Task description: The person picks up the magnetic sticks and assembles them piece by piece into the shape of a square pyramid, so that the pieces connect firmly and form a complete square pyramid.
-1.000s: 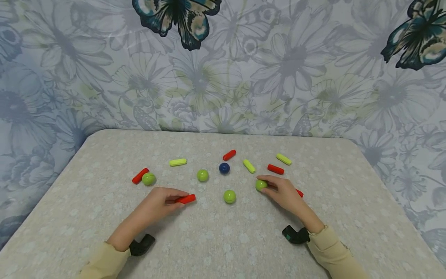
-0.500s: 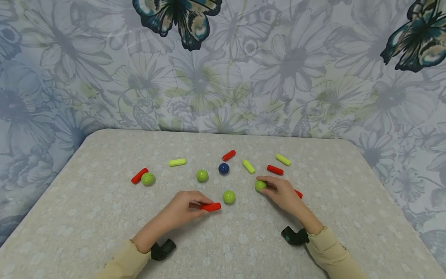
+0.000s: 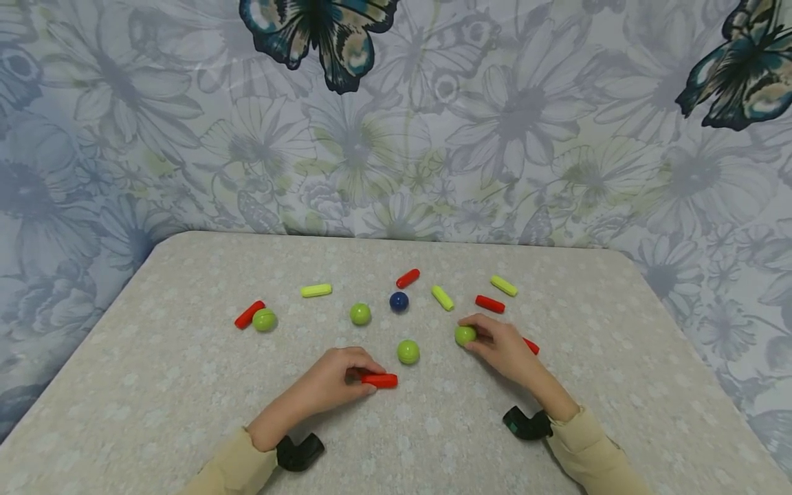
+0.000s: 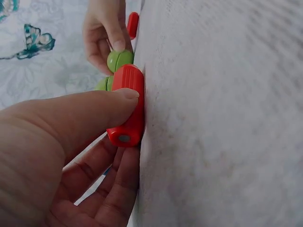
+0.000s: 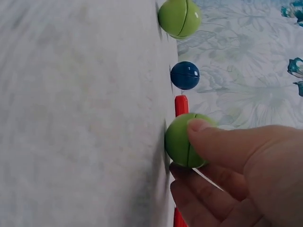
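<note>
My left hand [image 3: 337,379] pinches a short red rod [image 3: 382,381] between thumb and fingers, low over the table in front of a green ball [image 3: 408,352]. The left wrist view shows this red rod [image 4: 128,111] with ridged sides and a grey disc in its near end. To the right, my right hand [image 3: 502,347] holds another green ball [image 3: 465,336] by thumb and fingertips at the tabletop. A seam runs round that held ball [image 5: 178,142] in the right wrist view. Behind the right hand, a red rod [image 3: 531,346] is partly hidden.
Further back lie a dark blue ball [image 3: 399,301], a green ball [image 3: 360,314], red rods [image 3: 408,278] [image 3: 490,304] and yellow-green rods [image 3: 316,291] [image 3: 442,298] [image 3: 504,286]. At left, a green ball [image 3: 264,320] sits against a red rod [image 3: 249,315]. Patterned fabric [image 3: 396,165] rises behind the table [image 3: 155,385].
My left hand has carried the red rod rightward and slightly nearer, to in front of the middle green ball. My right hand keeps its hold on its green ball, nearly still.
</note>
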Demonstrator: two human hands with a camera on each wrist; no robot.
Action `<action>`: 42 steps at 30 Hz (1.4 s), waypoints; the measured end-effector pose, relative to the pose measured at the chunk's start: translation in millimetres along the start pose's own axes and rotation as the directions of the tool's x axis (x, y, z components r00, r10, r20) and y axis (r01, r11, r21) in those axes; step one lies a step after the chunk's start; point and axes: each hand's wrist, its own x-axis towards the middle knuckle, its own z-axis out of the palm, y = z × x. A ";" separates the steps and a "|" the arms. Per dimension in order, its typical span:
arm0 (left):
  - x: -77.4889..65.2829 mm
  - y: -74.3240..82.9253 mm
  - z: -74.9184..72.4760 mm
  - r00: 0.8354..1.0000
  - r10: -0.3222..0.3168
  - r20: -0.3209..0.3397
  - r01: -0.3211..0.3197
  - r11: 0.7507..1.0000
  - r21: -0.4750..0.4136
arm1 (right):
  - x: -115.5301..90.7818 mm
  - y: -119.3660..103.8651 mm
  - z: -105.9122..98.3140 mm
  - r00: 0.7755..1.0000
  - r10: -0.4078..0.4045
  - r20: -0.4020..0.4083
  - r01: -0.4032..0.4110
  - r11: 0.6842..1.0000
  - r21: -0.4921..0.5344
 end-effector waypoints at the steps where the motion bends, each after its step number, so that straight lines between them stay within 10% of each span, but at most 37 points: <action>1: 0.0 -0.5 0.4 1.000 0.006 -0.001 -0.006 1.000 -0.003 | -1.3 -1.4 -0.7 1.000 0.004 0.013 -0.004 1.000 -0.007; 13: -0.9 0.3 0.6 1.000 0.028 -0.010 -0.028 0.999 -0.019 | -23.1 -29.6 3.3 0.992 0.008 0.122 0.011 0.989 -0.147; 25: -0.3 -0.8 2.7 1.000 -0.010 -0.017 0.010 1.000 -0.007 | -22.1 -43.9 35.9 0.989 0.040 0.140 -0.062 0.986 0.156; 42: 1.7 2.7 9.2 0.999 0.017 -0.034 -0.017 1.000 0.001 | -21.4 -90.1 43.0 0.994 0.068 0.082 -0.087 0.965 0.247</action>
